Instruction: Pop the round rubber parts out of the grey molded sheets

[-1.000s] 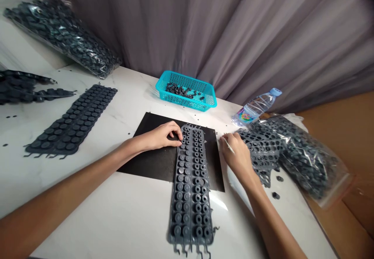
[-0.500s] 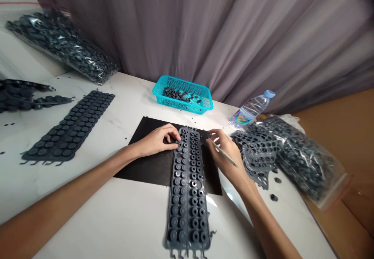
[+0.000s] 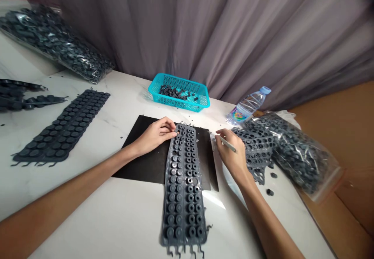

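Note:
A long dark grey rubber sheet (image 3: 184, 173) with rows of round moulded plugs lies lengthwise in front of me, its far half over a black mat (image 3: 143, 161). A few of its spots are bare holes. My left hand (image 3: 157, 134) pinches the sheet's left edge near the far end, thumb and fingers together. Off the sheet's right side, my right hand (image 3: 232, 150) is closed around a slim pale metal tool (image 3: 228, 143) that looks like tweezers. The tool's tip points left and is apart from the sheet; its exact shape is hard to see.
A turquoise basket (image 3: 179, 104) holds loose black plugs. Another plug sheet (image 3: 62, 128) lies left, below a bag of dark parts (image 3: 58, 43). To the right are a water bottle (image 3: 248, 105), a perforated rubber sheet (image 3: 258, 146), a second filled bag (image 3: 304, 154) and loose plugs (image 3: 270, 192).
My right hand with the tool has moved right, away from the sheet. The sheet's far end has shifted slightly left with my left hand. The whole view has shifted a little.

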`<act>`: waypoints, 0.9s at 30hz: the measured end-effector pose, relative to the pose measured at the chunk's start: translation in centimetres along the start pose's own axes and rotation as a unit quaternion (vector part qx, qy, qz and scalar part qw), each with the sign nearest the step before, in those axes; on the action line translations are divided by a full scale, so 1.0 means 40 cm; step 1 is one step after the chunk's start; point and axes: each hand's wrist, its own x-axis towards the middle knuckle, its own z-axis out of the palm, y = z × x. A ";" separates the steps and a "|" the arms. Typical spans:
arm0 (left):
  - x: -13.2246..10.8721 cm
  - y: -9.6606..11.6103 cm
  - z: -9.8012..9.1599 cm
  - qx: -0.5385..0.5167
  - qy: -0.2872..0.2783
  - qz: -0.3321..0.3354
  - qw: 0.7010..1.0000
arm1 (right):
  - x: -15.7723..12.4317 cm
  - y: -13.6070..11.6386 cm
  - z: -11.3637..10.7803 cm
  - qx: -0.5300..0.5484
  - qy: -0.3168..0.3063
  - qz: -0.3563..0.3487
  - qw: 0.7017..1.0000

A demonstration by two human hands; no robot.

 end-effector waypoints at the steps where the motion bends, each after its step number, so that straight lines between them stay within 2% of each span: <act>1: -0.001 0.000 0.001 -0.008 0.003 0.003 1.000 | 0.004 0.009 0.006 0.033 -0.005 -0.003 0.999; 5: -0.007 0.001 0.007 -0.040 0.015 -0.006 0.999 | 0.010 0.010 0.027 0.156 -0.034 -0.015 0.987; 9: -0.011 0.000 0.011 -0.064 0.016 -0.034 0.997 | 0.009 -0.035 0.049 0.227 -0.059 -0.020 0.972; 13: -0.010 0.000 0.014 -0.059 0.023 -0.034 0.997 | 0.023 -0.063 0.078 0.271 -0.080 -0.018 0.959; 17: -0.007 -0.001 0.016 -0.065 0.036 -0.038 0.997 | 0.047 -0.012 0.084 0.259 -0.022 0.034 0.965; 20: -0.006 -0.005 0.017 -0.065 0.045 -0.039 0.996 | 0.048 0.032 0.062 0.233 0.040 0.070 0.969; 22: -0.006 -0.007 0.018 -0.059 0.046 -0.038 0.996 | 0.040 0.032 0.046 0.231 0.055 0.068 0.969; 24: -0.006 -0.008 0.018 -0.051 0.047 -0.035 0.997 | 0.030 0.009 0.040 0.247 0.039 0.044 0.967; 27: -0.004 -0.009 0.018 -0.038 0.052 -0.027 0.998 | 0.019 -0.039 0.048 0.279 -0.025 -0.003 0.960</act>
